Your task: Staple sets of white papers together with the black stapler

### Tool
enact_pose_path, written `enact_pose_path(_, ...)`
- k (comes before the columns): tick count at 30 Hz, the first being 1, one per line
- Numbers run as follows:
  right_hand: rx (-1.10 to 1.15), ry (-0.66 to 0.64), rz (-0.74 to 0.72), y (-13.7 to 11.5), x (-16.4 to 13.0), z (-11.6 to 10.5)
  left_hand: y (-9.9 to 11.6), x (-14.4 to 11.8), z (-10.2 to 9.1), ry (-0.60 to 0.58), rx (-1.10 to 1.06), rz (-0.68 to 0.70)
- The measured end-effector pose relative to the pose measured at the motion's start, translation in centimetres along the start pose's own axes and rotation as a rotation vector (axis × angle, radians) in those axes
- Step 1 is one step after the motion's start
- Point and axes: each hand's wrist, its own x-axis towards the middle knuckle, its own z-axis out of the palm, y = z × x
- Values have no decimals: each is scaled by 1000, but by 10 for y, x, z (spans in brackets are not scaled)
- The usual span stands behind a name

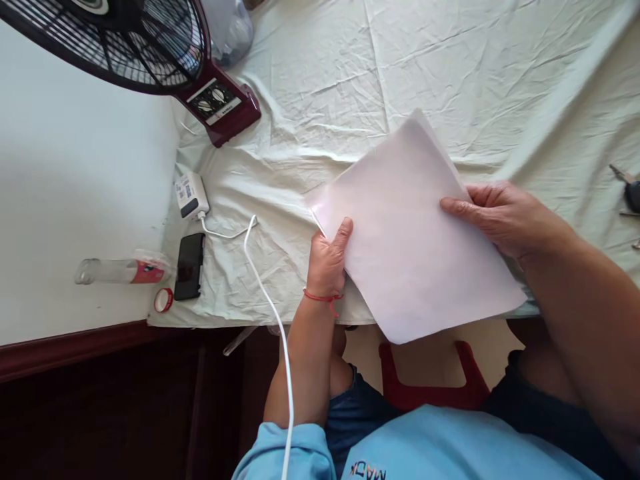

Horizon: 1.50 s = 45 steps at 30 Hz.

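The fingers (345, 233) of the left hand (327, 263) pinch the near left edge of a sheet of paper (407, 247), thumb lying on top and the other fingers tucked out of sight beneath. A red string bracelet (324, 297) circles that wrist. The right hand (500, 217) grips the opposite edge, its fingers pressed together and curled over the top of the paper, the thumb hidden underneath.

The paper is pale and blank on the side that shows, and it may be more than one sheet or a sheet already doubled over; I cannot tell which. It is held at a slant, one corner pointing away over the bench (450, 80) and the near corner hanging past the bench edge above the person's lap. No crease shows across its face, so, judging by this, any folding or shaping looks barely begun, with nearly all of it left to do.

The bench wears a wrinkled pale cloth (325, 87). To the left stand a dark red fan (150, 47), a white charger (190, 197) whose cable (273, 313) trails down past the left arm, a black phone (190, 267), a small roll of red tape (163, 300) and a clear bottle (120, 271) lying on its side. At the far right edge lies something metal, perhaps scissors (627, 190). A red stool (430, 383) sits below. Only the cable runs close to the hands.
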Motion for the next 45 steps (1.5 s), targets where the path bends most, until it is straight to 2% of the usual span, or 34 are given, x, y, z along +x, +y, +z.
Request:
enact_pose_path(2,-8,3,-1,2,2,3,-2,-3,2,-9,10,4)
enact_pose_path(7,45,160,-194,4,8,1,0,-11,1,-225,-7,-101)
enact_pose_path(9,64,185,-222,5,10,0,0,-13,1,-262,-13,-109)
enact_pose_path(12,62,194,-235,5,10,0,-1,-13,4,-229,-25,-101)
enact_pose_path(17,31,188,-230,8,13,2,-2,-10,10,-90,-70,-89)
enact_pose_path(20,-26,198,-245,9,15,2,0,-9,9,-141,-18,-173)
enact_pose_path(22,-144,251,-258,8,16,0,2,-8,7,-215,38,-255)
enact_pose_path(24,-299,287,-223,7,16,-4,2,-7,4,-258,61,-266)
enact_pose_path(27,-476,256,-120,4,15,-10,1,-4,1,-218,100,-141)
enact_pose_path(29,-558,223,-68,2,15,-12,0,-2,0,-156,218,-27)
enact_pose_path(32,-689,225,-53,-3,14,-9,-1,1,-1,-94,467,134)
enact_pose_path(34,-800,260,-77,-7,14,-5,0,3,0,-94,574,177)
enact_pose_path(36,-911,273,-81,-10,14,-1,1,3,2,-109,604,131)
enact_pose_path(40,-1022,251,-38,-15,16,4,6,2,7,-104,554,-50)
enact_pose_path(45,-1076,233,9,-17,17,6,9,3,15,22,626,-117)
